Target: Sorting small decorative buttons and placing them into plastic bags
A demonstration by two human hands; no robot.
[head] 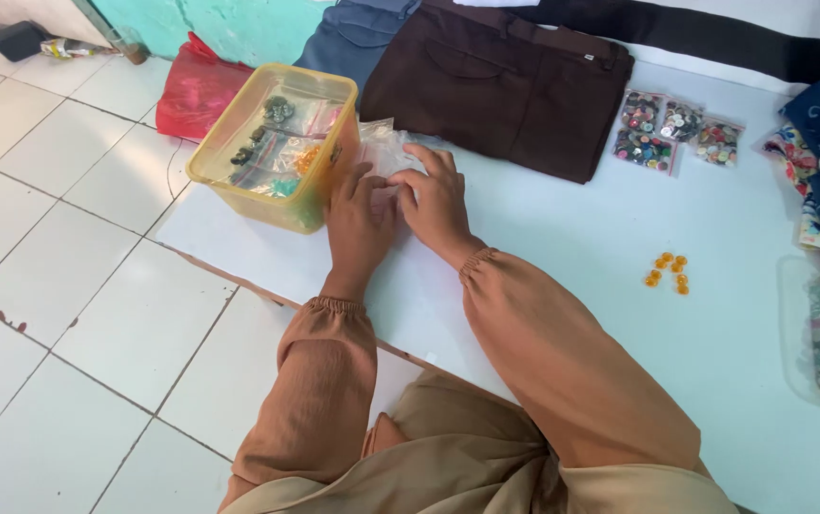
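Head view: left hand [357,227] and right hand [438,202] pinched clear plastic bag [386,150] beside yellow tub [272,143]; bag contents unclear.

Both hands press on a see-through plastic bag [386,152] on the white table. Three small clear bags of mixed buttons [678,130] lie beside the brown trousers. More little bags sit inside the yellow box [272,143]. A red bag [191,90] lies behind it.
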